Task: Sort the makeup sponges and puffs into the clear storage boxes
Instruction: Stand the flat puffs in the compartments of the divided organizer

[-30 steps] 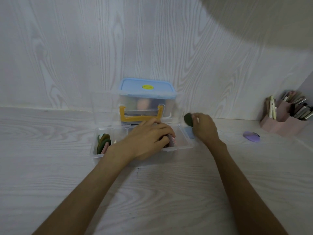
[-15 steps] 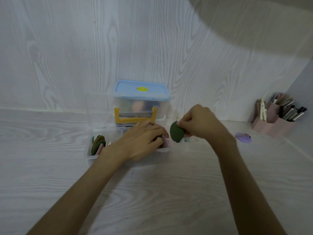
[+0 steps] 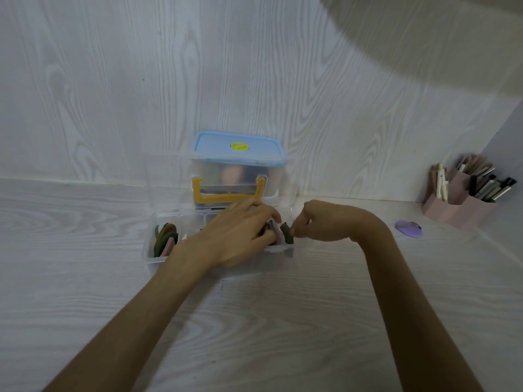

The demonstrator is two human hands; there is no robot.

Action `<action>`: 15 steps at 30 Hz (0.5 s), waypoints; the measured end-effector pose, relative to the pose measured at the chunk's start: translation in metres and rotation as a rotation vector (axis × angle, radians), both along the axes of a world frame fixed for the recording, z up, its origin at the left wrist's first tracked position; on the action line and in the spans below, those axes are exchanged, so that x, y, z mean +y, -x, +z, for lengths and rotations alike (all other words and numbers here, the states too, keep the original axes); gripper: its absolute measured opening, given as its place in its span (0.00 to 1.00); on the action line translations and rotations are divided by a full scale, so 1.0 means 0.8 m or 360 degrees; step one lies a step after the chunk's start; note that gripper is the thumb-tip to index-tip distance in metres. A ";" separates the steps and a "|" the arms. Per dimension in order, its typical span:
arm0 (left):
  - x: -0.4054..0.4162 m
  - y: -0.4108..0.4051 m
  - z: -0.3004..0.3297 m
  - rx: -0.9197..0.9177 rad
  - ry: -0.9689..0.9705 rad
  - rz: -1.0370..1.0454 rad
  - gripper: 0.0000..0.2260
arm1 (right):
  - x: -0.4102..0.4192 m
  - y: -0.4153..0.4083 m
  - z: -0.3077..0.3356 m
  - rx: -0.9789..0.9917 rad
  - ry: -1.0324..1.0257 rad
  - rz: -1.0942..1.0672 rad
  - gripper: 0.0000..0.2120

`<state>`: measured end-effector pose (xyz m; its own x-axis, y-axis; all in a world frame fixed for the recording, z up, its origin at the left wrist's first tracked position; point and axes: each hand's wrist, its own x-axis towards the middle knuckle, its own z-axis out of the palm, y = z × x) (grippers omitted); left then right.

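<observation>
A clear divided storage box (image 3: 158, 260) lies open on the table. Its left compartment holds several green and pink puffs (image 3: 165, 239). My left hand (image 3: 235, 236) reaches into the right compartment and holds back the pink and dark puffs (image 3: 276, 234) standing there. My right hand (image 3: 325, 222) pinches a dark green puff (image 3: 288, 233) and has it partly down in that same compartment, at its right end. Behind stands a clear tub with a blue lid (image 3: 237, 148) and a yellow handle; sponges show dimly inside. A purple puff (image 3: 409, 228) lies alone on the table to the right.
A pink organiser (image 3: 458, 206) full of pens and brushes stands at the far right against the wall. The wood-grain wall rises right behind the boxes. The clear box's raised lid (image 3: 167, 176) stands at the back left.
My right hand brought the dark green puff from the right of the box, over its edge and down into the right compartment. My left hand stayed in the compartment.
</observation>
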<state>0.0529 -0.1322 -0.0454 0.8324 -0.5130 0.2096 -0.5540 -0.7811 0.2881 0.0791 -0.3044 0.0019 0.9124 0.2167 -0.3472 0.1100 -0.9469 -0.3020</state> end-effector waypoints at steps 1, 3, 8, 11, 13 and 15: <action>-0.001 0.001 0.001 0.0015 0.0019 0.0019 0.17 | 0.000 -0.001 -0.003 -0.0028 0.0002 -0.0009 0.14; -0.003 0.004 0.003 0.0013 0.0030 0.0004 0.17 | 0.001 -0.003 -0.012 -0.0173 0.0089 -0.0042 0.14; -0.008 0.008 0.005 0.0023 -0.0019 -0.0061 0.15 | -0.024 0.002 0.010 -0.0070 -0.0154 -0.0062 0.12; -0.011 0.005 0.002 -0.0026 -0.0036 -0.0098 0.20 | -0.066 -0.004 0.015 -0.0265 -0.0495 -0.0357 0.08; -0.011 0.001 -0.003 -0.0085 -0.0053 -0.0133 0.24 | -0.085 -0.026 -0.015 -0.0466 -0.0479 -0.0651 0.11; -0.009 -0.001 -0.007 -0.0131 -0.0083 -0.0172 0.28 | -0.086 -0.046 -0.053 -0.0481 -0.0227 -0.0738 0.18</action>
